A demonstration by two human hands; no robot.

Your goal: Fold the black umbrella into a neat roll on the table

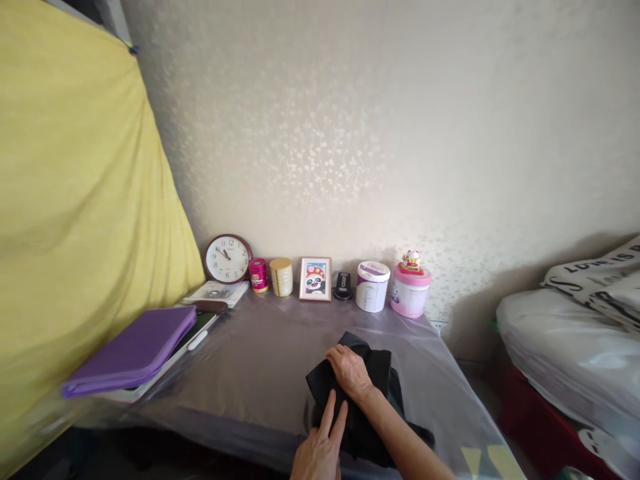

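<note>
A folded black cloth or bag (pixel 380 367) lies on the table near its front edge, right of the middle. My right hand (pixel 349 372) rests on its upper part with the fingers curled against the black material; whether they pinch a fold is hidden. Lower down, my left hand (pixel 323 440) touches the left side of the black material with two fingers stretched out and spread. Some of the black item is covered by my right forearm.
Along the wall stand a clock (pixel 229 259), a pink can (pixel 259 276), a yellow tin (pixel 281 277), a framed panda picture (pixel 315 279), a black object (pixel 343 285) and two tubs (pixel 373 288). A purple folder (pixel 133 347) lies left. Bedding (pixel 575 333) is at right.
</note>
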